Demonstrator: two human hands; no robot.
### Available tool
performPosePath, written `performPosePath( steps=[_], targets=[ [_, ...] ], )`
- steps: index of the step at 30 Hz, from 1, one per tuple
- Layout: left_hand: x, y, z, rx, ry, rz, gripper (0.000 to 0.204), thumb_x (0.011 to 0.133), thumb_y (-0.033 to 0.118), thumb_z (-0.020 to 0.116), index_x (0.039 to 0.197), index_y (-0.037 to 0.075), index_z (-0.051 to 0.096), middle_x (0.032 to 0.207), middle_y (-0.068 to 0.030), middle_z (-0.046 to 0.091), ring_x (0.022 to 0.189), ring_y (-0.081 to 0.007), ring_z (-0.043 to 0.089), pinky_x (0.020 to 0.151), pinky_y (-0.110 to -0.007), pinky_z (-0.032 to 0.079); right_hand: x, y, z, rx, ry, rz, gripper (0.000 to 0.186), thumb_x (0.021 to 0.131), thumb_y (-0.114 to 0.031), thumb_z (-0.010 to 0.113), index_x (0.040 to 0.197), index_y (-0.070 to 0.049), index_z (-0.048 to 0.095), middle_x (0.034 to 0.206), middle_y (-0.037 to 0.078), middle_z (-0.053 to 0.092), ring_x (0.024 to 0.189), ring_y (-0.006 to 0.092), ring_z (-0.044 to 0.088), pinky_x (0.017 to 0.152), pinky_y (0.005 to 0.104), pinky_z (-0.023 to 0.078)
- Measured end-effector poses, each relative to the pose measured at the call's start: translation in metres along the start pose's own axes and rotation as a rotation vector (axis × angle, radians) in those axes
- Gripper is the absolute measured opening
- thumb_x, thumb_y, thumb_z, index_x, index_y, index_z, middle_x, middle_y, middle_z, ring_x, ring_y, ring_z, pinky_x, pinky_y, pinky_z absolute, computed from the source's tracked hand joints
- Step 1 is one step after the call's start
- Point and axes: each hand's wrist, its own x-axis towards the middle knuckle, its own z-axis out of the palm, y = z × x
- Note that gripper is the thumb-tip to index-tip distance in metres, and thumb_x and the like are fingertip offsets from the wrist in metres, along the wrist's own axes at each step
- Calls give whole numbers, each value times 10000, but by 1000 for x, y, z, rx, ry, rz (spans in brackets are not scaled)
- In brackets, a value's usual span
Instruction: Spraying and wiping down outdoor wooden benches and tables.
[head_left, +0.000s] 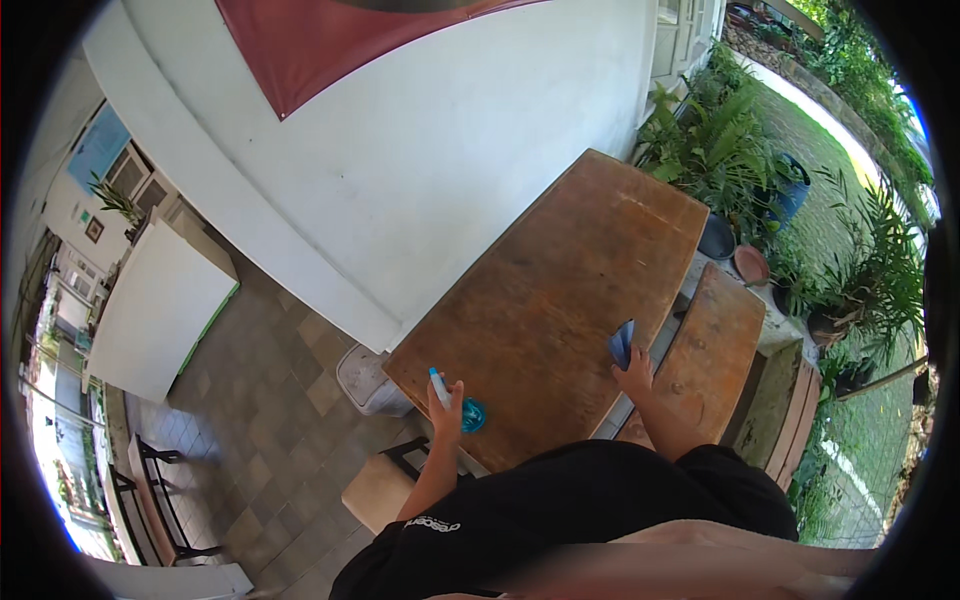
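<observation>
- Left hand (446, 403), grip closed around a white, blue-tipped tube (440, 387) near the table's (560, 270) left corner.
- Teal round object (473, 415) just beside that hand.
- Right hand (634, 374), grip closed on a folded blue piece (622, 344) near the table's right edge.

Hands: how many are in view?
2: left hand, holding a blue-tipped tube beside a teal object; right hand, holding a blue item near the table's right edge.
</observation>
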Motion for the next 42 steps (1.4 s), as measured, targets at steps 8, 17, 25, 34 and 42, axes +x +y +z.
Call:
performPosePath(
  steps=[8,17,25,34,42],
  targets=[
    [-31,-6,28,-126,-165,-73,404,900,130,674,1224,86,436,852,2,505,767,-72,507,689,-227,440,33,-16,-15,-530,-460,-120,1155,637,-637,742,1531,-248,123,1577,209,74,1450,446,63,1115,599,196],
    [-24,-8,25,-163,-316,-59,377,879,37,640,1203,76,452,874,-7,507,804,-83,508,728,-242,442,36,-31,-20,-517,-480,-145,1244,613,-663,748,1541,-287,10,1594,192,-63,1454,450,-9,1117,631,144],
    [-25,-15,30,-205,-278,-161,404,837,3,627,1208,81,485,966,-6,493,888,-95,511,806,-251,454,31,-31,-37,-514,-508,-194,1229,606,-749,692,1546,-250,77,1593,203,-47,1447,457,-90,1076,710,51],
    [-3,-18,77,43,84,-155,320,866,133,697,1153,67,571,971,-26,588,873,-97,583,791,-270,488,59,20,-35,-377,-436,-644,806,795,-539,623,1447,-142,365,1546,211,172,1442,469,46,1056,742,37],
    [57,48,239,31,-66,-212,329,939,358,622,1048,47,631,843,1,620,649,-73,572,549,-229,463,251,32,-84,-295,-51,-625,449,770,-80,554,1217,-114,572,1187,71,581,1144,254,516,1024,501,293]
  ],
)
